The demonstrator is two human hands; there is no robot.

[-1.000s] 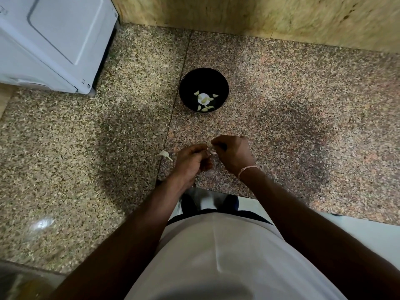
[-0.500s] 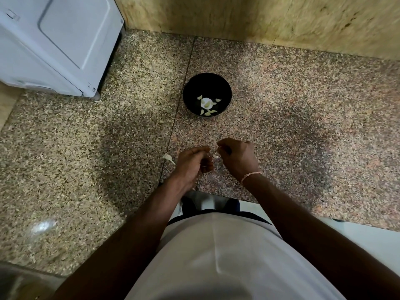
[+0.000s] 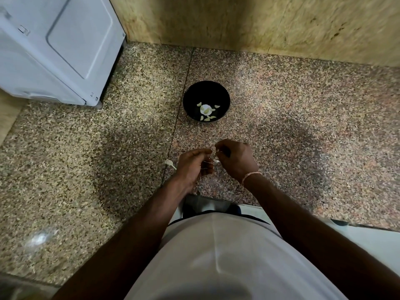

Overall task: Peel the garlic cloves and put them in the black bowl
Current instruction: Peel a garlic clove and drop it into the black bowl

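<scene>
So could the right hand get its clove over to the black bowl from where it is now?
Probably yes. The round black bowl sits just beyond the right hand, with only bare speckled granite counter between them.

Peeled cloves (image 3: 206, 111) lie in the bowl (image 3: 190, 94) (beyond both hands), appliance (image 3: 54, 50) far left.

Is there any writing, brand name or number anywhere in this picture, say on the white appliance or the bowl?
None can be read.
White appliance: plain panels, no legible label; a small latch-like mark is too small to tell.
Black bowl: no print visible.
Granite counter and wall: no signs.
</scene>
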